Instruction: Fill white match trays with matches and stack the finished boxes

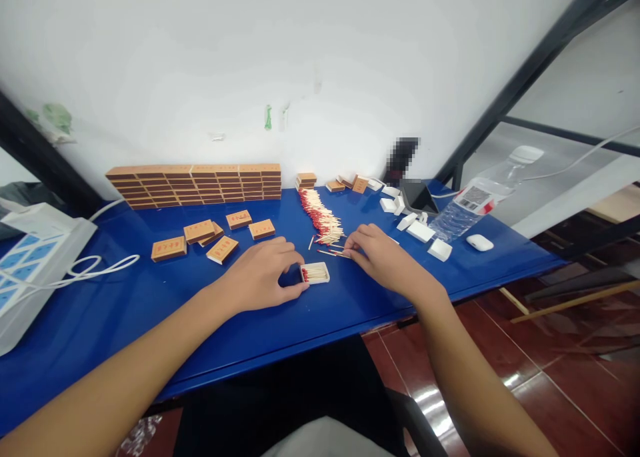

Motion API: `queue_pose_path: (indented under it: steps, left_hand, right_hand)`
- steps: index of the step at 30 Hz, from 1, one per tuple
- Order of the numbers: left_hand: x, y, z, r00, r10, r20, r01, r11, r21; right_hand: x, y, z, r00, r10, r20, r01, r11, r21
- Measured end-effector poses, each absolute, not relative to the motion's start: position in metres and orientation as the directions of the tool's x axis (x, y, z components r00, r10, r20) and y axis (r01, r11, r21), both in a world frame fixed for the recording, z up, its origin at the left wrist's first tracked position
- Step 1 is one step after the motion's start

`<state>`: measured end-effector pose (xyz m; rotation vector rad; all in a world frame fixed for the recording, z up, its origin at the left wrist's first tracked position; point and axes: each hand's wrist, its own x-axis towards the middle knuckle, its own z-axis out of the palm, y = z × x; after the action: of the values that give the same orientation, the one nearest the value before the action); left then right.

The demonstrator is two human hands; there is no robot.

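My left hand (267,273) grips the left end of a small white matchbox tray (327,274) between thumb and fingers. Matches (314,273) lie in that tray with their red heads toward the left. To the right, my right hand (377,253) is closed in a pinch on the ends of a few matches (334,251), whose red heads point left. Just beyond it spreads a long pile of loose matches (323,218), running back toward the wall. A single match (311,242) lies apart in front of the pile.
Stacked matchboxes (200,185) line the wall. Several loose matchboxes (199,231) lie left of my hands. Empty white trays (421,231), a plastic bottle (473,200), a white case (479,243) and a dark-screened device (419,197) stand right. A power strip (30,263) with cables sits far left.
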<state>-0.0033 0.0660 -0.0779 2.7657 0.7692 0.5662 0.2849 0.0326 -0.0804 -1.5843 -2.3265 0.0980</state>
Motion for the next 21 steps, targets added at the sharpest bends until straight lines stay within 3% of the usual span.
queue_pose_path:
  steps: [8, 21]
  left_hand:
    - [-0.002, 0.066, -0.079, 0.788, 0.526, 0.320, 0.443, -0.845, 0.299]
    - [-0.003, 0.067, -0.078, 0.791, 0.529, 0.307, 0.449, -0.843, 0.296]
  right_hand:
    - [0.283, 0.036, -0.087, -0.349, 0.916, 0.200, 0.880, 0.393, -0.265]
    - [0.267, 0.011, -0.073, -0.359, 0.884, 0.298, 0.873, 0.432, -0.229]
